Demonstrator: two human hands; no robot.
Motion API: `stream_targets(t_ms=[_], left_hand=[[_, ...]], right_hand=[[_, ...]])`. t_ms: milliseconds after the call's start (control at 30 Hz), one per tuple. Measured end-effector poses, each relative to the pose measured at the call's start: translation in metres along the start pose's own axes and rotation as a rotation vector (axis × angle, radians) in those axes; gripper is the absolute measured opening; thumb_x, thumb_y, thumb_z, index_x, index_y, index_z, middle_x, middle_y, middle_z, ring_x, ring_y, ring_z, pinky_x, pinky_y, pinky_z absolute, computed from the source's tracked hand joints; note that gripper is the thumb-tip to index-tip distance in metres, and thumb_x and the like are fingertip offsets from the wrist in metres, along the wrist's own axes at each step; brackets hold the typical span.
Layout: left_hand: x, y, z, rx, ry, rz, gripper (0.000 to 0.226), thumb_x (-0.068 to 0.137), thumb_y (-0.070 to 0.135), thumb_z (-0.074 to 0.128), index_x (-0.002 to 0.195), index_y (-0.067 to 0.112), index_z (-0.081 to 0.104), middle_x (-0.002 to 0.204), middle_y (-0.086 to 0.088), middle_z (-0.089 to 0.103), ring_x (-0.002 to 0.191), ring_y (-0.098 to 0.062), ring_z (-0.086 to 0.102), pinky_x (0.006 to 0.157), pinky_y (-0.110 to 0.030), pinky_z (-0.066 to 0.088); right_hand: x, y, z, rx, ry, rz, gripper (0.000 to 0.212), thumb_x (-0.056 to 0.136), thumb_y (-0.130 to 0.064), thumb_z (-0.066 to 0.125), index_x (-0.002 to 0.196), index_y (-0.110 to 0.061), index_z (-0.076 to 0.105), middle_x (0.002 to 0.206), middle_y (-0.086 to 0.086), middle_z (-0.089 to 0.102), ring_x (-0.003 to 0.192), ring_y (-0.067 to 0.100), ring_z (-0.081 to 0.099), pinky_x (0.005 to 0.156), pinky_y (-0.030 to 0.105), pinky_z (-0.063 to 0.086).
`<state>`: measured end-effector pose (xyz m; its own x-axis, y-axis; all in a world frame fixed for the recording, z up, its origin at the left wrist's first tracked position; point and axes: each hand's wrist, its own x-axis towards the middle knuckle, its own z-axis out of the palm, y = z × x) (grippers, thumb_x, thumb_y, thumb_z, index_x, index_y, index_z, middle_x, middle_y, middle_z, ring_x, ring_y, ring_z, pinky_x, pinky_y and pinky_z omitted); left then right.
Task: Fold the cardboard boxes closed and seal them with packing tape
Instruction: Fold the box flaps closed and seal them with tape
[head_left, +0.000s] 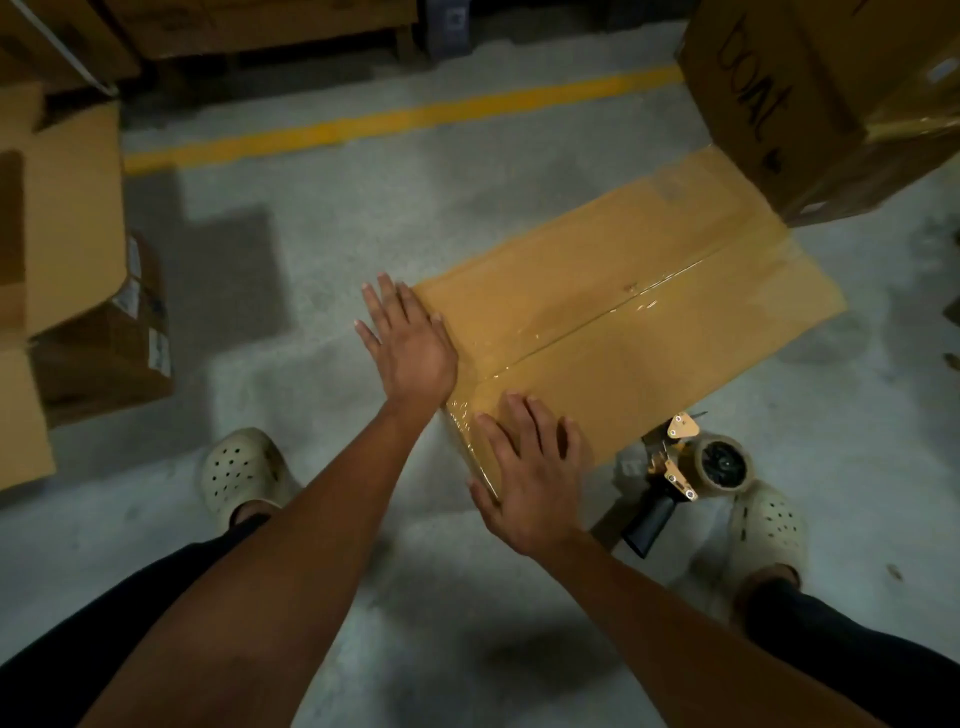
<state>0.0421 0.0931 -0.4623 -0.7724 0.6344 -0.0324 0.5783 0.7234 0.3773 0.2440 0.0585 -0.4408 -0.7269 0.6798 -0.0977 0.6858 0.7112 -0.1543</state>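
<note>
A closed cardboard box (623, 312) lies on the concrete floor in front of me, its top flaps meeting along a middle seam covered by clear shiny tape (587, 325). My left hand (410, 345) lies flat with straight fingers on the near left corner of the box top. My right hand (530, 478) presses flat on the near edge, where tape wraps over the side. A tape dispenser (680, 478) with a black handle and a brown roll lies on the floor to the right of the box, beside my right foot.
A large printed carton (810, 93) stands behind the box at the upper right. Open cartons (67, 249) with raised flaps sit at the left. A yellow line (395, 122) crosses the floor further back. My feet in pale clogs (241, 470) flank the box.
</note>
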Motion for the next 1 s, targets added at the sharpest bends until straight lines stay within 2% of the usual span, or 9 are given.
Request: stream_targets(t_ms=[100, 200, 300, 467, 567, 700, 767, 867, 1000], left_hand=[[-0.018, 0.018, -0.007, 0.153, -0.129, 0.355, 0.057, 0.104, 0.029, 0.030, 0.156, 0.007, 0.020, 0.165, -0.015, 0.005, 0.152, -0.034, -0.005, 0.121, -0.055, 0.000], [-0.039, 0.044, -0.006, 0.171, -0.272, 0.568, 0.060, 0.103, 0.036, 0.031, 0.156, 0.011, 0.018, 0.166, -0.014, 0.002, 0.152, -0.032, -0.006, 0.123, -0.051, 0.004], [-0.050, 0.076, 0.002, 0.164, -0.344, 0.609, 0.061, 0.104, 0.040, 0.030, 0.157, 0.014, 0.016, 0.166, -0.011, 0.003, 0.153, -0.028, -0.005, 0.123, -0.049, 0.005], [-0.053, 0.116, 0.013, 0.165, -0.430, 0.497, 0.069, 0.102, 0.051, 0.031, 0.158, 0.017, 0.011, 0.166, -0.011, -0.006, 0.153, -0.029, -0.010, 0.122, -0.054, 0.000], [-0.059, 0.121, 0.014, 0.215, -0.447, 0.457, 0.075, 0.100, 0.060, 0.028, 0.159, 0.018, 0.006, 0.166, -0.010, -0.011, 0.152, -0.029, -0.013, 0.121, -0.056, -0.001], [-0.059, 0.125, 0.003, 0.194, -0.476, 0.428, 0.072, 0.101, 0.060, 0.027, 0.159, 0.021, 0.010, 0.167, -0.006, -0.007, 0.153, -0.026, -0.008, 0.121, -0.057, 0.003], [-0.057, 0.125, -0.005, 0.200, -0.526, 0.416, 0.071, 0.101, 0.059, 0.028, 0.159, 0.021, 0.010, 0.167, -0.005, -0.007, 0.153, -0.026, -0.007, 0.120, -0.057, 0.005], [-0.053, 0.115, -0.022, 0.226, -0.564, 0.383, 0.067, 0.103, 0.055, 0.030, 0.157, 0.018, 0.017, 0.167, -0.008, -0.003, 0.153, -0.028, -0.001, 0.118, -0.057, 0.012], [-0.043, 0.076, -0.040, 0.294, -0.488, 0.368, 0.047, 0.102, 0.051, 0.034, 0.137, 0.024, 0.049, 0.149, -0.010, 0.034, 0.141, -0.031, 0.030, 0.108, -0.051, 0.035]], right_hand=[[0.015, 0.014, -0.008, 0.051, 0.089, 0.040, 0.051, 0.085, -0.057, 0.051, 0.129, -0.031, 0.055, 0.143, 0.002, 0.046, 0.126, 0.026, 0.046, 0.095, 0.048, 0.032], [0.037, 0.054, -0.019, -0.009, 0.036, 0.219, 0.052, 0.087, -0.058, 0.042, 0.133, -0.034, 0.048, 0.149, 0.011, 0.038, 0.134, 0.036, 0.038, 0.099, 0.059, 0.029], [0.053, 0.106, -0.032, 0.053, -0.133, 0.434, 0.066, 0.092, -0.068, 0.031, 0.150, -0.038, 0.022, 0.163, 0.015, 0.003, 0.148, 0.043, 0.001, 0.110, 0.072, 0.008], [0.060, 0.148, -0.051, 0.265, -0.199, 0.665, 0.097, 0.078, -0.080, 0.048, 0.154, -0.034, 0.008, 0.161, 0.017, -0.017, 0.146, 0.044, -0.019, 0.110, 0.072, 0.005], [0.061, 0.147, -0.059, 0.547, -0.007, 0.862, 0.115, 0.078, -0.055, 0.073, 0.157, -0.020, -0.003, 0.158, 0.023, -0.026, 0.146, 0.041, -0.022, 0.115, 0.061, 0.013], [0.075, 0.144, -0.090, 0.968, 0.265, 1.151, 0.108, 0.084, -0.022, 0.074, 0.157, -0.013, -0.006, 0.160, 0.024, -0.017, 0.150, 0.038, -0.001, 0.118, 0.042, 0.021], [0.076, 0.151, -0.095, 1.128, 0.241, 1.242, 0.095, 0.083, -0.018, 0.069, 0.156, -0.008, 0.009, 0.160, 0.026, 0.009, 0.146, 0.041, 0.021, 0.116, 0.046, 0.032], [0.071, 0.146, -0.087, 1.297, 0.154, 1.245, 0.077, 0.067, -0.023, 0.062, 0.139, -0.003, 0.041, 0.132, 0.017, 0.053, 0.118, 0.038, 0.055, 0.100, 0.050, 0.049], [0.063, 0.093, -0.094, 1.299, 0.020, 1.240, 0.071, 0.087, -0.017, 0.057, 0.148, -0.002, 0.024, 0.120, 0.009, 0.048, 0.109, 0.026, 0.053, 0.093, 0.032, 0.047]])
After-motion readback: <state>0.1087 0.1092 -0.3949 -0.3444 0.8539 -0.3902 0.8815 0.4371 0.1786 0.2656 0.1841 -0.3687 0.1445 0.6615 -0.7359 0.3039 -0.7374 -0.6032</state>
